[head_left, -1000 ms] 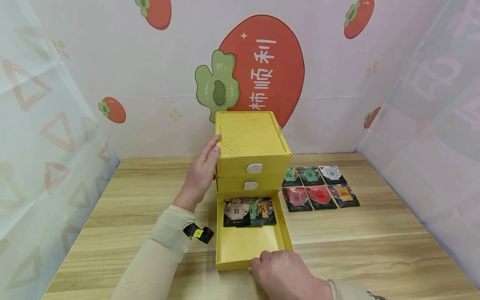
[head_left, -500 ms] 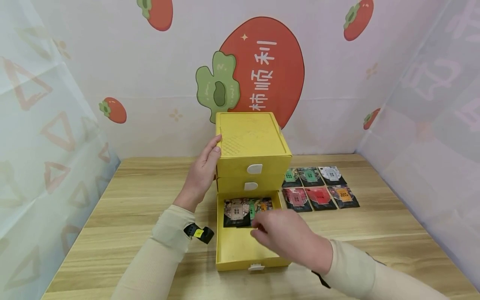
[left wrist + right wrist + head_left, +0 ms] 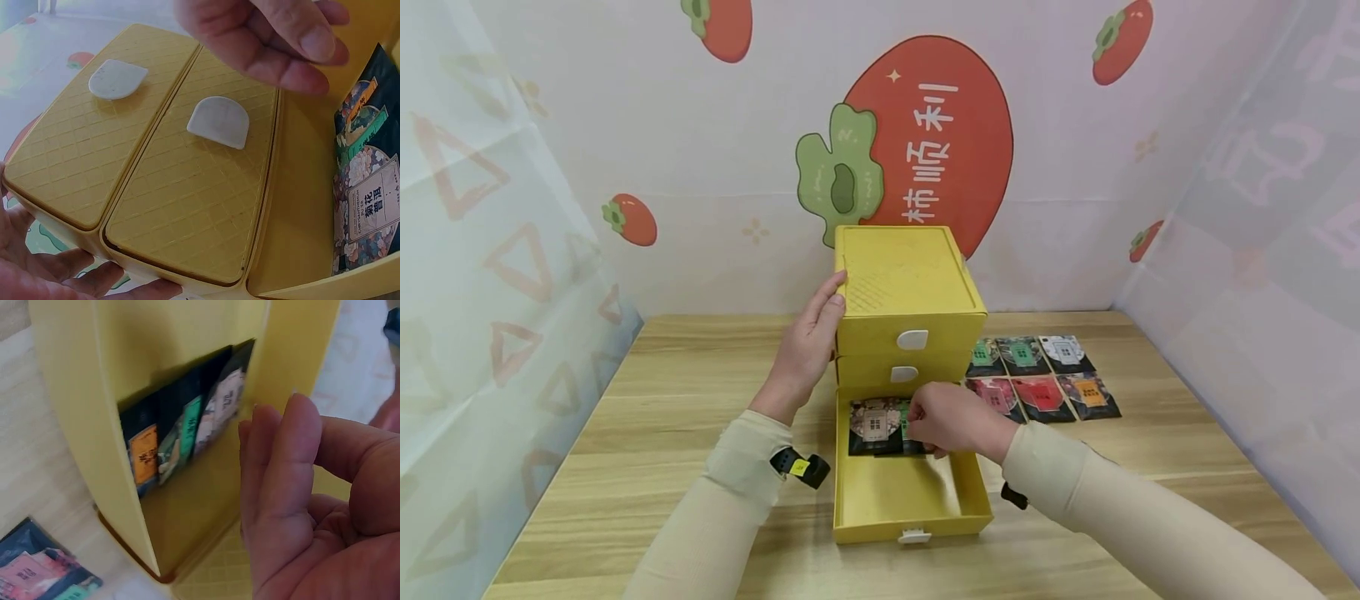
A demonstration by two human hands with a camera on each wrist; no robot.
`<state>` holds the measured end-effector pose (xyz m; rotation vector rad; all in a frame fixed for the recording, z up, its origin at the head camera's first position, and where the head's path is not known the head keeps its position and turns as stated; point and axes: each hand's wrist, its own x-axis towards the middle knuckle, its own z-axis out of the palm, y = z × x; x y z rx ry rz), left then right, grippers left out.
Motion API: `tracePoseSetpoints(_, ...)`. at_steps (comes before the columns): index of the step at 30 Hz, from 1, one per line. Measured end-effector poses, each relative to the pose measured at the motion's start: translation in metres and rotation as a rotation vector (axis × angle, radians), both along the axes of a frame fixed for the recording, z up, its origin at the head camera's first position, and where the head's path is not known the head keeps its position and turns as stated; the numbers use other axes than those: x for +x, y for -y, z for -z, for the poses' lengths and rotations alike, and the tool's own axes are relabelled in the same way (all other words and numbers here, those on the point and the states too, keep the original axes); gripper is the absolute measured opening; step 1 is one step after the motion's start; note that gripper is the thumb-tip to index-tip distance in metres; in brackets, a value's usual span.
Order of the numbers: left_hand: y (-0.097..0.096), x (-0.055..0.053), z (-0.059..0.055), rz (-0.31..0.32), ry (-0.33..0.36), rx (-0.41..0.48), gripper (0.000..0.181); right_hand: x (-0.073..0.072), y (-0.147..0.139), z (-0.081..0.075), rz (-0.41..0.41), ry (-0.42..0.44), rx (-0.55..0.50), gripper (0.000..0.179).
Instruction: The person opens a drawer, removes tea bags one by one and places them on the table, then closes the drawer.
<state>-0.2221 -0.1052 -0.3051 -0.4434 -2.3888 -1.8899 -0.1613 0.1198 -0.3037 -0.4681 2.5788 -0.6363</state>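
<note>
A yellow drawer box [image 3: 902,271] with white pull tabs stands on the table, its bottom drawer [image 3: 895,496] pulled out. Inside that drawer, toward the back, lie overlapping dark tea packets: one with a pale pink label [image 3: 374,203], one with a green label [image 3: 189,425] and one with an orange label [image 3: 145,453]. My left hand [image 3: 805,354] rests along the left side of the box, fingers extended against it. Over the packets hovers my right hand [image 3: 958,421], fingers loosely bent with nothing between them; in the head view it hides the orange label.
To the right of the box, several more tea packets lie in two rows on the wooden table [image 3: 700,400], among them one with a red label [image 3: 1041,396] and one with a white label [image 3: 1065,352]. A printed cloth backdrop [image 3: 737,150] rises behind.
My right hand has let go of the bottom drawer's white tab and moved up and back over the packets. The left hand stays against the box.
</note>
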Motion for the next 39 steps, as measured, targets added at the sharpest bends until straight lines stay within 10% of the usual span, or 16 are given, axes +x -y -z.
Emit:
tracePoseSetpoints(20, -0.001, 0.001, -0.001, -0.008, 0.011, -0.005, 0.052, -0.017, 0.016, 0.026, 0.096, 0.108, 0.089, 0.037)
tracePoseSetpoints(39, 0.001, 0.002, -0.002, -0.011, 0.015, -0.015, 0.052, -0.023, 0.015, 0.031, 0.271, 0.381, -0.252, 0.032)
